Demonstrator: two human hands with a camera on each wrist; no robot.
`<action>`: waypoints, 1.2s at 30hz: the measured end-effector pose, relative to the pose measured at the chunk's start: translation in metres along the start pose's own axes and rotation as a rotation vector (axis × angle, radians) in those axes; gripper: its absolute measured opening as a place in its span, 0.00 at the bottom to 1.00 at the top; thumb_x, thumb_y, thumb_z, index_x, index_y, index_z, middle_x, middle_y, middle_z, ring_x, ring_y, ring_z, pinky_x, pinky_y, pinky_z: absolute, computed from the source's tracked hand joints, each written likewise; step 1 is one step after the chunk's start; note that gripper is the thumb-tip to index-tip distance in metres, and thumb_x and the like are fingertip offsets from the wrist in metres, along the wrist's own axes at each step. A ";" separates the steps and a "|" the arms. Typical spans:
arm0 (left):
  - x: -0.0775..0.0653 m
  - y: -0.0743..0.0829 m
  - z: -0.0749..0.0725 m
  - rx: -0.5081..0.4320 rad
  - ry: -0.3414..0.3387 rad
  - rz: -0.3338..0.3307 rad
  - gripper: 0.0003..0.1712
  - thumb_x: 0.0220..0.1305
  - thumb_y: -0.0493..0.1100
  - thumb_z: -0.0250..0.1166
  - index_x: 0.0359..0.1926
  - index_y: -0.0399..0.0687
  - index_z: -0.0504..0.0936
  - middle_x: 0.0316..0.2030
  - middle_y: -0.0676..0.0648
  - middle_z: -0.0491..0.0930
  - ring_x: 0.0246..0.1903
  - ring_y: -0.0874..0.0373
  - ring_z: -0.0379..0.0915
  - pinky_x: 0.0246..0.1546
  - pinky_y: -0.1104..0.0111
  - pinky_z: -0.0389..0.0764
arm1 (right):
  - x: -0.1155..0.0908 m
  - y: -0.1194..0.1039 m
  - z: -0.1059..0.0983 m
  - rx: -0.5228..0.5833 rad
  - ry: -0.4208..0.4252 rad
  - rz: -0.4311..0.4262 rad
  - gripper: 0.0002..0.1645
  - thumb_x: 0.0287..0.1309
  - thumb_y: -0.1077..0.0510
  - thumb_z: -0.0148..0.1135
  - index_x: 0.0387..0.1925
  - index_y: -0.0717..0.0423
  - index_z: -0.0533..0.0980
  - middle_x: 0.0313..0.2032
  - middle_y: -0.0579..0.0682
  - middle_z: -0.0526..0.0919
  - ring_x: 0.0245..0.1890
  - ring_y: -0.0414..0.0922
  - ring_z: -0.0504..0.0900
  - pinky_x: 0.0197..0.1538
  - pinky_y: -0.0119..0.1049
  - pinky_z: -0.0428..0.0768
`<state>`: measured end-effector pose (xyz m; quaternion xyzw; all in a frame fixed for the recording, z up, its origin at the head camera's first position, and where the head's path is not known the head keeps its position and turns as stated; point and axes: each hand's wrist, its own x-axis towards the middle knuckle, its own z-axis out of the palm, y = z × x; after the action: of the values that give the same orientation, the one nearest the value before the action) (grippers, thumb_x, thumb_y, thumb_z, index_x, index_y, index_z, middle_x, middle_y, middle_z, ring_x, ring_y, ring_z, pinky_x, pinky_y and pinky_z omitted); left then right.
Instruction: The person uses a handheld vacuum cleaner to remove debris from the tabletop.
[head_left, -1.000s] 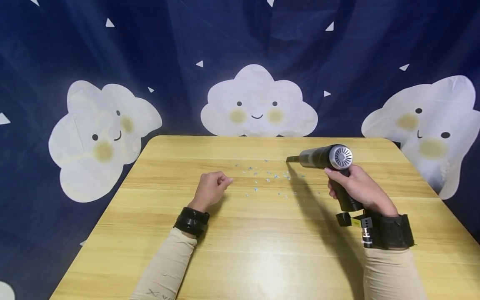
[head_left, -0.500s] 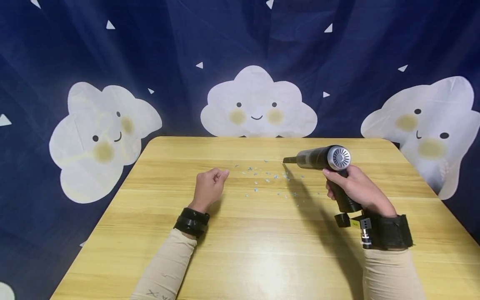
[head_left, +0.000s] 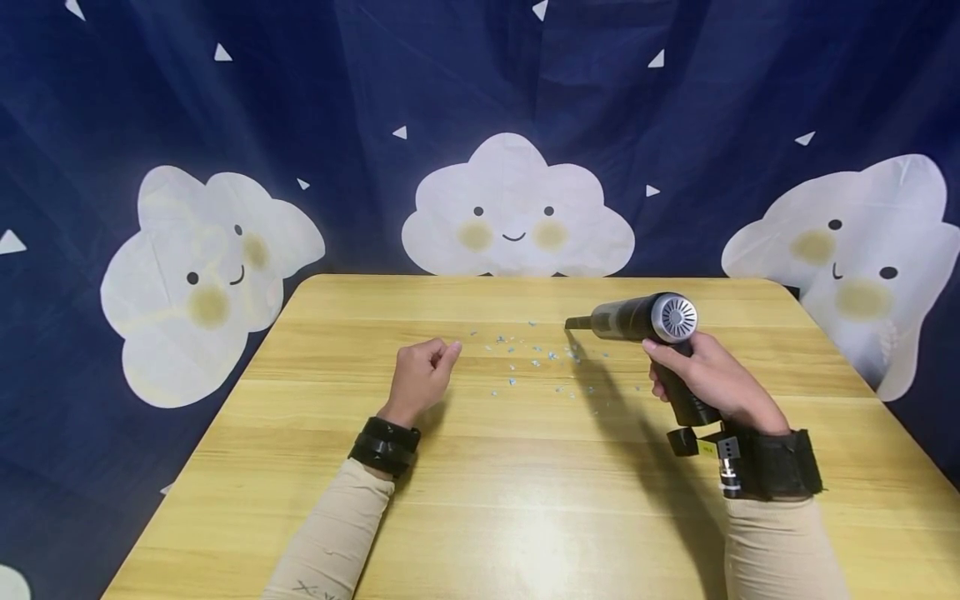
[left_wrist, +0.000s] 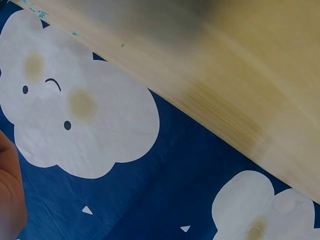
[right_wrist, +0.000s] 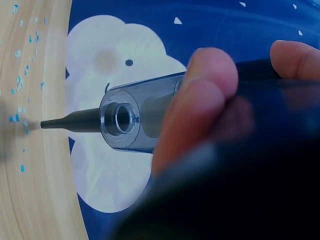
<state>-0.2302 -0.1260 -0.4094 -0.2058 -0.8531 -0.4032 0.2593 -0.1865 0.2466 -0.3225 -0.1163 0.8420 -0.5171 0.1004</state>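
My right hand [head_left: 720,375] grips a black handheld vacuum cleaner [head_left: 637,318] by its pistol handle, thumb along the near side. In the right wrist view, its clear dust cup [right_wrist: 132,117] and narrow black nozzle [right_wrist: 75,121] show, the tip pointing toward small blue paper bits [right_wrist: 19,82]. Whether the tip touches the table cannot be told. The bits [head_left: 551,356] lie scattered mid-table, mostly left of and nearer than the nozzle. To their left, my left hand [head_left: 420,379] is curled into a loose fist, holding nothing visible; only an edge of that hand [left_wrist: 10,190] appears in the left wrist view.
A light wooden table [head_left: 480,483] with rounded far corners fills the lower view. Behind it hangs a dark blue curtain [head_left: 360,100] with smiling white clouds [head_left: 517,183]. Each wrist wears a black strap [head_left: 386,446], and a small camera [head_left: 705,446] sits by the right one.
My right hand has shifted the vacuum cleaner slightly left, then almost held still. My left hand has turned a little, its curled fingers tucked in. The bits look much the same.
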 end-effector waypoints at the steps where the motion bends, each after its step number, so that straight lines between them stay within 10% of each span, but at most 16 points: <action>1: 0.000 0.000 0.000 0.000 0.001 0.000 0.24 0.66 0.39 0.59 0.12 0.46 0.67 0.08 0.53 0.60 0.10 0.62 0.53 0.14 0.71 0.55 | 0.000 0.000 0.000 -0.001 0.000 0.001 0.24 0.69 0.47 0.50 0.44 0.67 0.67 0.23 0.58 0.76 0.22 0.48 0.79 0.27 0.42 0.80; 36: 0.000 0.001 0.000 -0.007 -0.005 -0.009 0.24 0.63 0.38 0.62 0.10 0.46 0.68 0.06 0.52 0.62 0.09 0.65 0.53 0.14 0.71 0.60 | 0.003 0.002 0.002 0.008 0.000 0.026 0.25 0.69 0.46 0.50 0.48 0.67 0.65 0.25 0.58 0.76 0.23 0.49 0.79 0.29 0.43 0.81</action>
<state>-0.2302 -0.1255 -0.4090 -0.2039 -0.8534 -0.4067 0.2545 -0.1892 0.2450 -0.3247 -0.1048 0.8413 -0.5193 0.1074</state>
